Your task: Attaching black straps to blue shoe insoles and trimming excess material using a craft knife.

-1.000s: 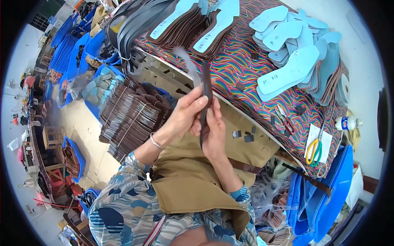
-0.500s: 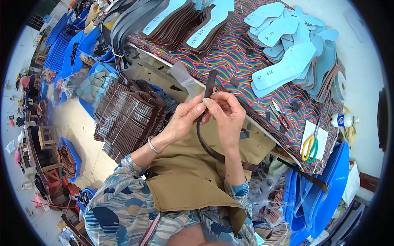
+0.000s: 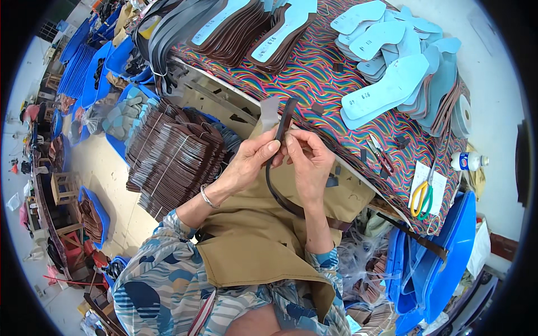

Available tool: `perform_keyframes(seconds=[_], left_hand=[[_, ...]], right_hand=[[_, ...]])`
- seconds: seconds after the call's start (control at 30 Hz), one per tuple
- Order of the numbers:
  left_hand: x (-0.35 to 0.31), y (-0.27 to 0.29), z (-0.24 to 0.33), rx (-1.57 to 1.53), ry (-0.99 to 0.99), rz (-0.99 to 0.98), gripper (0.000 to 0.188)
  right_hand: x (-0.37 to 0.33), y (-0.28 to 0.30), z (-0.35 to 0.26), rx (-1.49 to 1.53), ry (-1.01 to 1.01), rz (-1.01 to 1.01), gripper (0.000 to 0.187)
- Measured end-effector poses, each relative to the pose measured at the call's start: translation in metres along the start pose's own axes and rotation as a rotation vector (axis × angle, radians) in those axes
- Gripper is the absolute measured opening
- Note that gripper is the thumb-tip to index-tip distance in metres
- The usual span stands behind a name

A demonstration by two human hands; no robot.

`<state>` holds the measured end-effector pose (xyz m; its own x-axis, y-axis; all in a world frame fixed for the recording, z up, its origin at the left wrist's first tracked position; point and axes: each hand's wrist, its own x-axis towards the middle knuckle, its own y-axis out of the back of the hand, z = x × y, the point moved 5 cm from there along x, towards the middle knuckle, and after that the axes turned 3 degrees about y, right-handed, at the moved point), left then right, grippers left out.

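Above my lap, a dark brown, leather-like strip [image 3: 271,178] runs up between my hands; its flat end sticks up past my fingers and the rest curves down under my right wrist. My left hand [image 3: 250,161] is closed, thumb and fingers pinching the strip. Right beside it, my right hand [image 3: 309,161] is closed too, its thumb and fingertip pressed at the strip's edge; anything smaller between them is hidden. A translucent whitish piece [image 3: 269,112] stands up just left of the strip's end; what holds its lower end is hidden.
The patterned table [image 3: 314,75] bears stacked brown insole-shaped pieces [image 3: 238,36], light-blue ones [image 3: 386,92], snips [image 3: 381,154], yellow-green scissors [image 3: 421,199] and a white bottle [image 3: 469,162]. Bundled brown pieces [image 3: 174,151] stand at left; blue bins [image 3: 437,257] are at lower right.
The translucent piece has swung right and more upright, close to the strip. My right fingertips have shifted slightly along the strip's edge. Both hands stay together.
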<state>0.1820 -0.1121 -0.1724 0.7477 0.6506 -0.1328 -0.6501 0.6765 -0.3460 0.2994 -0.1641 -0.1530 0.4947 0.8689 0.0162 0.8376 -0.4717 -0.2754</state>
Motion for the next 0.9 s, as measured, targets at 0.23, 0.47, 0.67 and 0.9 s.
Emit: perform_keyframes(seconds=[0.23,0.47,0.67,0.9], left_hand=[[-0.001,0.002,-0.002,0.012,0.018,-0.014,0.046],[0.000,-0.002,-0.003,-0.003,0.012,0.012,0.045],[0.003,-0.013,-0.004,0.008,0.063,0.019,0.047],[0.000,-0.029,-0.012,0.043,0.097,0.046,0.043]], right_hand=[[0.002,0.001,-0.008,0.024,-0.021,-0.031,0.012],[-0.002,0.005,-0.010,0.001,-0.036,-0.008,0.012],[-0.003,0.015,-0.013,-0.031,-0.009,0.018,0.011],[-0.009,0.029,-0.002,0.029,-0.049,0.008,0.010]])
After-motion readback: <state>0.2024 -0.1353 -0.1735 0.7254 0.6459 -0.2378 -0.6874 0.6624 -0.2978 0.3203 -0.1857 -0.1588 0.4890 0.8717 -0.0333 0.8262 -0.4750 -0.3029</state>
